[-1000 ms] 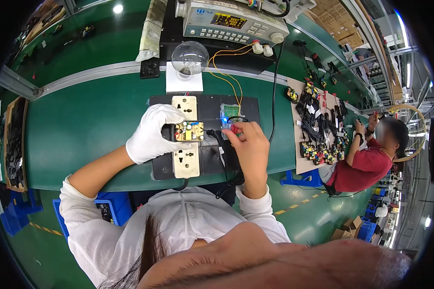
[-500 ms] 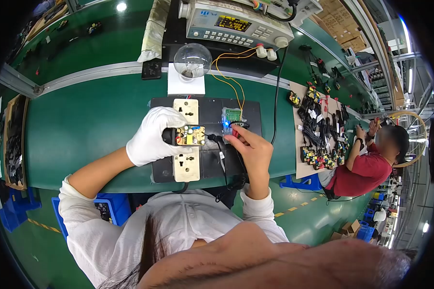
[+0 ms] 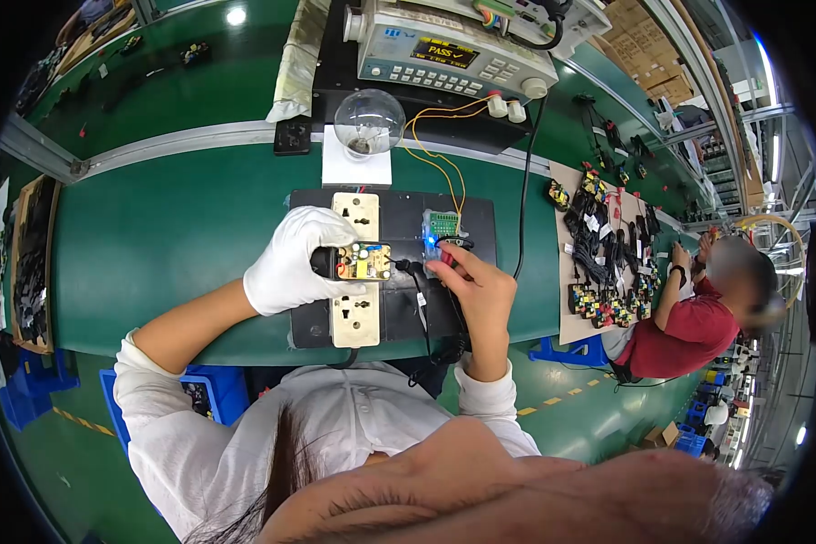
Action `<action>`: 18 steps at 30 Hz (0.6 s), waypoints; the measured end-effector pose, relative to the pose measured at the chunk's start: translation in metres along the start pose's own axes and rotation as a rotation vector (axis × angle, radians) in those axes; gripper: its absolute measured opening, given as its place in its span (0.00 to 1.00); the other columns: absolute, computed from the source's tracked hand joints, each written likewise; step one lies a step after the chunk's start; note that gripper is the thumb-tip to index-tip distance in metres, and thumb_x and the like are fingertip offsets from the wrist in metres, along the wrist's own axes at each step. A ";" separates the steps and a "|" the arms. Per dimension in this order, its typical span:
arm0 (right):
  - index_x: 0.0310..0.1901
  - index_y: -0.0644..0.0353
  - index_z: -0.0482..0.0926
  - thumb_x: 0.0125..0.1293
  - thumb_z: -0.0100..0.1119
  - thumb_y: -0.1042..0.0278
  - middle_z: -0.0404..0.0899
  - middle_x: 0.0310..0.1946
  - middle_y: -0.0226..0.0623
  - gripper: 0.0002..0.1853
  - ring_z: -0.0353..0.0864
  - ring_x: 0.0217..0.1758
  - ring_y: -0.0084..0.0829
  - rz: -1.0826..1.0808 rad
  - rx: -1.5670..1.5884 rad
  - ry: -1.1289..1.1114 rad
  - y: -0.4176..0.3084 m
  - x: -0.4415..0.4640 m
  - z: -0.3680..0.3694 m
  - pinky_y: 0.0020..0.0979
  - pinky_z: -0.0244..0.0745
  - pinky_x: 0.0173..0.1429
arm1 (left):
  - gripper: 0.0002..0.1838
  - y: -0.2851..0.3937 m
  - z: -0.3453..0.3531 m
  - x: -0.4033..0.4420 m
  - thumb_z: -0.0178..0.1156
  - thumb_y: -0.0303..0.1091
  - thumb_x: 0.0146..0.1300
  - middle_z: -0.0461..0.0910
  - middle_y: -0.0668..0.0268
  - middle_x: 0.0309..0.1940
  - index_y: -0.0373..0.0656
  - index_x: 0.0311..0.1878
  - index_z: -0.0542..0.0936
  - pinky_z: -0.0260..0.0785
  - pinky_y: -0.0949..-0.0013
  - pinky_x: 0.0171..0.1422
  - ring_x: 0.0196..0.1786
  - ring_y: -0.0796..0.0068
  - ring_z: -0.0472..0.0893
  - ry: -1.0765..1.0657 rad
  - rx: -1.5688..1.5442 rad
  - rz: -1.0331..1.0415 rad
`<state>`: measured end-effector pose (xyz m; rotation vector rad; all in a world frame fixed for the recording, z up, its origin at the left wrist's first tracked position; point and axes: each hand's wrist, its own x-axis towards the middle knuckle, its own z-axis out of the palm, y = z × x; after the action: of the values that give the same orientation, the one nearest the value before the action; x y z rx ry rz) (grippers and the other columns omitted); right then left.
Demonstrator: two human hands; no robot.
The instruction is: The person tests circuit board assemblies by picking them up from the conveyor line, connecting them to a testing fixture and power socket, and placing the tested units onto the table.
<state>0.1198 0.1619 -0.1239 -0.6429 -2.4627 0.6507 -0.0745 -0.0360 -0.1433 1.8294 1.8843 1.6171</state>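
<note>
My left hand (image 3: 295, 258), in a white glove, is closed around a power adapter with an exposed circuit board (image 3: 364, 263). The adapter sits across the middle of a cream socket strip (image 3: 355, 326). Bare and pinching, my right hand (image 3: 482, 292) holds a small red connector (image 3: 446, 257) against the lower end of a green test board (image 3: 442, 223), where a blue light glows. From the adapter a black cable (image 3: 419, 288) runs off to the right and down toward the table edge. Fingertips partly cover the connector.
Behind the strip stand a clear glass bulb (image 3: 369, 122) on a white base and a bench meter (image 3: 458, 56) showing "PASS". Several adapter boards with cables lie on cardboard (image 3: 573, 325) at right. A co-worker in a red shirt (image 3: 684, 335) sits beyond. A blue bin (image 3: 227, 392) is below left.
The meter display has switched from numbers to "PASS". The whole view has shifted slightly. Both hands keep their holds on the adapter and the connector.
</note>
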 end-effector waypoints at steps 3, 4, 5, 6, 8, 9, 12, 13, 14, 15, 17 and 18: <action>0.39 0.51 0.88 0.48 0.76 0.56 0.81 0.19 0.30 0.17 0.78 0.19 0.26 0.003 -0.006 0.042 0.001 -0.001 0.001 0.26 0.71 0.25 | 0.36 0.001 0.001 0.001 0.83 0.38 0.35 0.81 0.64 0.46 0.47 0.48 0.72 0.67 0.58 0.58 0.50 0.60 0.79 0.018 -0.006 0.020; 0.41 0.55 0.88 0.49 0.76 0.62 0.82 0.20 0.32 0.16 0.78 0.20 0.21 0.013 0.010 0.013 0.001 -0.001 0.001 0.23 0.71 0.27 | 0.36 0.001 0.001 0.002 0.83 0.38 0.35 0.81 0.64 0.46 0.47 0.48 0.72 0.67 0.58 0.58 0.50 0.60 0.79 0.019 -0.005 0.023; 0.43 0.59 0.87 0.51 0.76 0.68 0.83 0.21 0.34 0.16 0.78 0.22 0.17 0.023 0.025 -0.015 0.002 -0.001 0.001 0.19 0.71 0.28 | 0.36 0.001 0.001 0.002 0.83 0.39 0.35 0.81 0.64 0.45 0.47 0.48 0.72 0.68 0.59 0.57 0.50 0.60 0.79 0.022 0.008 0.034; 0.43 0.59 0.87 0.51 0.76 0.68 0.83 0.21 0.34 0.16 0.78 0.22 0.17 0.020 0.025 -0.013 0.004 -0.002 0.003 0.19 0.71 0.28 | 0.36 0.001 0.001 0.002 0.83 0.39 0.35 0.81 0.64 0.45 0.47 0.49 0.72 0.68 0.59 0.57 0.50 0.60 0.79 0.025 0.021 0.044; 0.44 0.63 0.86 0.55 0.73 0.72 0.84 0.24 0.34 0.14 0.79 0.23 0.16 0.075 0.201 -0.025 0.010 -0.004 0.008 0.18 0.73 0.30 | 0.36 0.000 -0.001 0.004 0.83 0.39 0.35 0.81 0.64 0.45 0.47 0.48 0.73 0.69 0.59 0.56 0.49 0.60 0.80 0.021 0.032 0.068; 0.44 0.63 0.86 0.55 0.73 0.72 0.84 0.24 0.34 0.14 0.79 0.23 0.16 0.066 0.206 -0.021 0.008 -0.003 0.007 0.18 0.73 0.30 | 0.35 -0.001 -0.002 0.004 0.83 0.39 0.36 0.81 0.64 0.45 0.46 0.48 0.73 0.69 0.59 0.56 0.49 0.60 0.80 0.015 0.044 0.091; 0.47 0.67 0.84 0.60 0.68 0.77 0.86 0.30 0.36 0.13 0.81 0.27 0.19 0.191 0.523 -0.021 -0.001 -0.005 0.008 0.19 0.76 0.32 | 0.32 0.001 -0.006 0.005 0.82 0.44 0.38 0.81 0.62 0.44 0.43 0.45 0.76 0.70 0.59 0.54 0.48 0.59 0.80 0.015 0.106 0.128; 0.48 0.68 0.84 0.61 0.67 0.78 0.86 0.31 0.37 0.13 0.82 0.28 0.20 0.209 0.576 -0.026 -0.001 -0.007 0.008 0.19 0.76 0.33 | 0.32 0.002 -0.006 0.004 0.81 0.45 0.38 0.81 0.61 0.44 0.43 0.45 0.77 0.70 0.59 0.54 0.48 0.58 0.80 0.025 0.117 0.138; 0.48 0.69 0.83 0.64 0.64 0.77 0.86 0.32 0.39 0.12 0.83 0.29 0.21 0.197 0.603 -0.017 -0.003 -0.007 0.007 0.19 0.75 0.33 | 0.32 0.002 -0.005 0.004 0.81 0.46 0.39 0.81 0.61 0.44 0.42 0.44 0.77 0.70 0.58 0.54 0.48 0.58 0.80 0.034 0.131 0.149; 0.49 0.69 0.82 0.65 0.63 0.77 0.86 0.32 0.40 0.11 0.83 0.29 0.21 0.232 0.675 -0.020 -0.004 -0.009 0.002 0.19 0.75 0.32 | 0.31 0.003 -0.007 0.003 0.80 0.46 0.39 0.81 0.60 0.44 0.41 0.44 0.78 0.70 0.58 0.54 0.49 0.57 0.80 0.000 0.155 0.113; 0.50 0.69 0.81 0.68 0.59 0.77 0.86 0.32 0.42 0.11 0.83 0.29 0.23 0.310 0.888 -0.034 -0.005 -0.011 -0.016 0.19 0.73 0.31 | 0.30 0.006 -0.007 0.002 0.80 0.46 0.40 0.81 0.59 0.45 0.40 0.44 0.79 0.70 0.58 0.55 0.49 0.57 0.80 0.009 0.157 0.105; 0.51 0.69 0.80 0.68 0.58 0.77 0.85 0.32 0.42 0.12 0.83 0.29 0.23 0.274 0.924 0.033 -0.001 -0.012 -0.020 0.19 0.73 0.32 | 0.30 0.005 -0.007 0.000 0.79 0.46 0.41 0.81 0.59 0.46 0.40 0.45 0.79 0.70 0.58 0.55 0.49 0.57 0.80 0.007 0.180 0.109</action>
<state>0.1402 0.1603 -0.1122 -0.5801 -1.7441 1.7008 -0.0753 -0.0414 -0.1364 2.0310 2.0276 1.5312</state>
